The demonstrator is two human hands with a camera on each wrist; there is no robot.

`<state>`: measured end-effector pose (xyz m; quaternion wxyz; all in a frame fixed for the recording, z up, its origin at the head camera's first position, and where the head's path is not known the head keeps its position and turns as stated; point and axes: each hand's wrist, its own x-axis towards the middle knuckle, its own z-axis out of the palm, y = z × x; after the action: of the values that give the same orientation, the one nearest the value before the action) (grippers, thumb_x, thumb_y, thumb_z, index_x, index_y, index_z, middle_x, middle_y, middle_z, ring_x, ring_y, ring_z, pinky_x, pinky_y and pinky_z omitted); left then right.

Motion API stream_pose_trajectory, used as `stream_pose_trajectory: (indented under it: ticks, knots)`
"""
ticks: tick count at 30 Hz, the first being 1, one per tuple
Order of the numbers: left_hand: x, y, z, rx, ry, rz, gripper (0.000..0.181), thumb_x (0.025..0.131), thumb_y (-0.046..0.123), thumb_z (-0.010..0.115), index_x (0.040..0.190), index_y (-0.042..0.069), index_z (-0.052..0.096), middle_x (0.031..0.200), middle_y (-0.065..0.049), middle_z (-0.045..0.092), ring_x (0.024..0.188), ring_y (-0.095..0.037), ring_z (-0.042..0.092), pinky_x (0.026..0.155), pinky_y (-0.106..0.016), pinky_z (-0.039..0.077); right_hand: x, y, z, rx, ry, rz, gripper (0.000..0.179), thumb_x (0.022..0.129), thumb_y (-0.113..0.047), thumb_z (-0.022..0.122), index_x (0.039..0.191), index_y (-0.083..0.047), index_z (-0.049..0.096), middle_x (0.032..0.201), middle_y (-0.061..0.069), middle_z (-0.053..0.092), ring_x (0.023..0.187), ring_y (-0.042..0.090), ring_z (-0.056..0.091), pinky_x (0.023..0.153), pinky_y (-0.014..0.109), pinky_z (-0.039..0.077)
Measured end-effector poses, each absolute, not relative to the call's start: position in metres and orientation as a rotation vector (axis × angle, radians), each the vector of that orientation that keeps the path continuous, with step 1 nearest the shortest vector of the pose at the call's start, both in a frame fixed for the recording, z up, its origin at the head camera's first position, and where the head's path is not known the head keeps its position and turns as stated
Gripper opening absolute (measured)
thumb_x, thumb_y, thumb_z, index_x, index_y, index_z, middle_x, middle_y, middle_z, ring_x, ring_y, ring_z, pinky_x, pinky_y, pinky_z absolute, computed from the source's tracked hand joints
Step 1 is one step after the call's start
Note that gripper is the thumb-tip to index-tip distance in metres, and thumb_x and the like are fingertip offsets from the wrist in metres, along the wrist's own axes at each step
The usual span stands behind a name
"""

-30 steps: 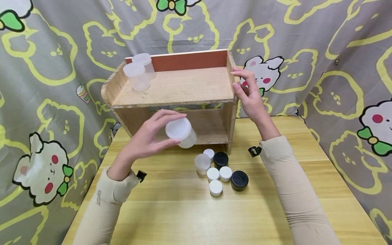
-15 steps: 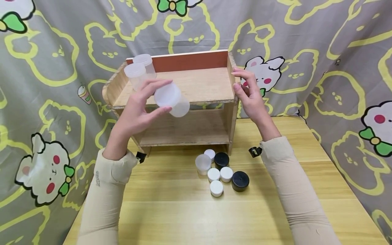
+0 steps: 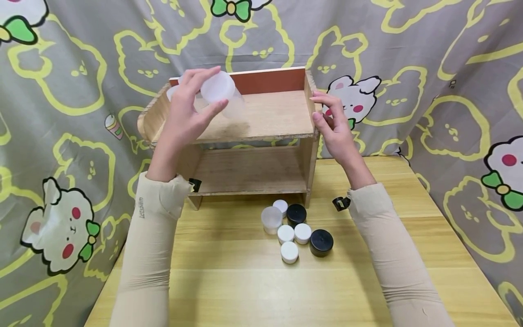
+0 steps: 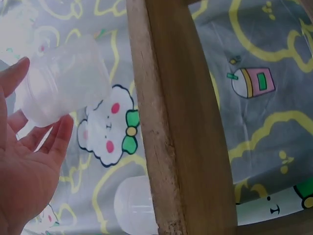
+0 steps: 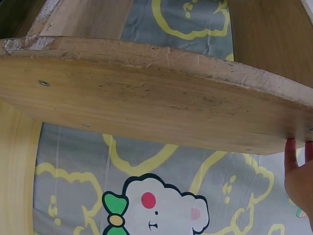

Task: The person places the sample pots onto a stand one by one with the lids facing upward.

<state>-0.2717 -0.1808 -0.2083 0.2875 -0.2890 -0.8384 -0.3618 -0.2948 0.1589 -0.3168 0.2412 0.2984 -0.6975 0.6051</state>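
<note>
My left hand (image 3: 188, 106) grips a translucent plastic jar (image 3: 235, 105) by its white lid, tilted above the top board of a small wooden shelf (image 3: 269, 113). In the left wrist view the jar (image 4: 73, 78) lies between thumb and fingers. Behind that hand, two similar jars on the top board are mostly hidden; one jar (image 4: 134, 205) shows partly in the left wrist view. My right hand (image 3: 337, 129) rests its fingertips against the shelf's right side panel (image 3: 311, 100). In the right wrist view its fingers (image 5: 291, 159) touch that panel.
On the wooden table (image 3: 245, 290), before the shelf, stand a translucent jar (image 3: 271, 220), several small white-lidded jars (image 3: 289, 252) and two black-lidded jars (image 3: 321, 242). The shelf's lower board (image 3: 249, 170) lies below. A patterned grey curtain (image 3: 261, 32) hangs behind.
My left hand has carried the jar upward and slightly left, from in front of the shelf to above its top board. The right hand has stayed at the side panel.
</note>
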Motion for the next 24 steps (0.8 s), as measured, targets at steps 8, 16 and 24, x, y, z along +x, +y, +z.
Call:
stream_pose_trajectory:
  ticks: [8, 16, 24]
  knots:
    - [-0.296, -0.185, -0.203, -0.623, -2.224, -1.005, 0.058, 0.091, 0.027, 0.079, 0.146, 0.019, 0.062, 0.142, -0.007, 0.056, 0.124, -0.016, 0.052, 0.098, -0.024, 0.043, -0.293, 0.158, -0.316, 0.78, -1.931, 1.658, 0.036, 0.105, -0.011, 0.055, 0.141, -0.006, 0.052, 0.157, -0.001, 0.044, 0.15, 0.015, 0.034, 0.12, 0.047, 0.034]
    - [-0.318, -0.185, -0.194, -0.533, -2.275, -0.941, 0.059, 0.093, 0.03, 0.077, 0.148, 0.021, 0.058, 0.145, -0.003, 0.055, 0.127, -0.014, 0.053, 0.1, -0.025, 0.045, -0.295, 0.16, -0.316, 0.799, -1.913, 1.649, 0.037, 0.106, -0.013, 0.055, 0.141, -0.005, 0.052, 0.157, -0.002, 0.044, 0.15, 0.016, 0.034, 0.117, 0.042, 0.036]
    - [-0.335, -0.183, -0.191, -0.482, -2.342, -0.874, 0.059, 0.096, 0.029, 0.074, 0.15, 0.017, 0.056, 0.145, -0.005, 0.055, 0.129, -0.017, 0.053, 0.106, -0.03, 0.043, -0.295, 0.159, -0.317, 0.796, -1.915, 1.654, 0.037, 0.106, -0.014, 0.055, 0.141, -0.004, 0.052, 0.157, -0.001, 0.044, 0.151, 0.016, 0.034, 0.117, 0.043, 0.036]
